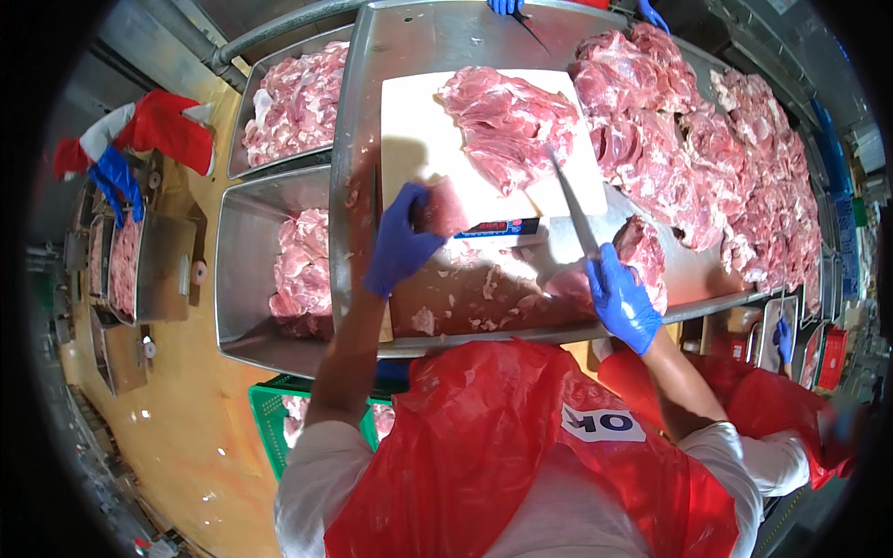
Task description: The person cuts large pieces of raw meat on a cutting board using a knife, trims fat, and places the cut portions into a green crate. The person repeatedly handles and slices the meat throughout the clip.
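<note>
My left hand [402, 237], in a blue glove, is closed on a small pink piece of meat [444, 206] at the lower left of a white cutting board [414, 112]. My right hand [619, 293], also gloved, grips a long knife [575, 209], whose tip reaches a large slab of meat [502, 121] lying on the board. Below the board is a scale with a display [493, 226], partly hidden. Trimmings [423, 321] and more raw meat [642, 242] lie on the steel table [358, 84] around it.
Meat piles [688, 158] cover the table's right. Steel tubs of meat [228, 279] stand at the left; a green crate [270, 414] is below. Co-workers [167, 130] in red aprons are at the left and right [791, 428]; another's blue-gloved hand [505, 5] is across the table.
</note>
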### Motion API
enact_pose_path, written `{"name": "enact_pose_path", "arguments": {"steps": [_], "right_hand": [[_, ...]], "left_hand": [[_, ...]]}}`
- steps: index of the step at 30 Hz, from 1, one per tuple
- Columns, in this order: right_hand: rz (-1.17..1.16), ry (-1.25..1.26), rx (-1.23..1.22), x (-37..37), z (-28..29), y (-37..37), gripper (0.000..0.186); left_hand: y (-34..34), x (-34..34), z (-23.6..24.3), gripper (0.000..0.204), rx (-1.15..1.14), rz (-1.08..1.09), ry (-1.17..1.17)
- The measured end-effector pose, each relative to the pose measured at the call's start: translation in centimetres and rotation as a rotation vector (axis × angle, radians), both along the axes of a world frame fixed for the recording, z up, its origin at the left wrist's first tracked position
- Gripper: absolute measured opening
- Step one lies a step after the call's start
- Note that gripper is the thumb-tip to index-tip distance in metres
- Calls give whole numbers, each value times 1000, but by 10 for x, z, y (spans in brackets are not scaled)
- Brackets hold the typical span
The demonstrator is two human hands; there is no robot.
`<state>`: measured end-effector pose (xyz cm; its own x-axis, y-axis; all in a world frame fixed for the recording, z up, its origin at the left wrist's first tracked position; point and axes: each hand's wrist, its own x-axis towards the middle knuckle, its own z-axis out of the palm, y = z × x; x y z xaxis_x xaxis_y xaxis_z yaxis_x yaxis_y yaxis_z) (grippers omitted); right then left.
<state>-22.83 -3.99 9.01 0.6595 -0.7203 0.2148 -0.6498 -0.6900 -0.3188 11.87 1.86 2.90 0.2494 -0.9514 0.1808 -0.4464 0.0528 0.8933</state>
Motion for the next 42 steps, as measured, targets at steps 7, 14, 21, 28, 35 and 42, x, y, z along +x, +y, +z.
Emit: {"name": "enact_pose_path", "arguments": {"steps": [7,14,21,28,35,42], "right_hand": [[-480,-631,874,-1,-15,12,14],[-564,-551,783,-35,-24,-5,16],[-476,-687,760,-4,-17,-22,16],[-412,-1053,737,45,-46,-64,25],[-329,-954,650,94,-49,-133,28],[-265,-585,165,77,-33,-187,24]], "left_hand": [[81,-52,-6,61,198,28,1537],[16,24,86,56,200,188,493],[-123,197,109,37,-225,666,641],[-213,70,32,60,37,-317,29],[-172,37,10,52,-99,-335,272],[-98,-25,24,39,-531,39,-315]]}}
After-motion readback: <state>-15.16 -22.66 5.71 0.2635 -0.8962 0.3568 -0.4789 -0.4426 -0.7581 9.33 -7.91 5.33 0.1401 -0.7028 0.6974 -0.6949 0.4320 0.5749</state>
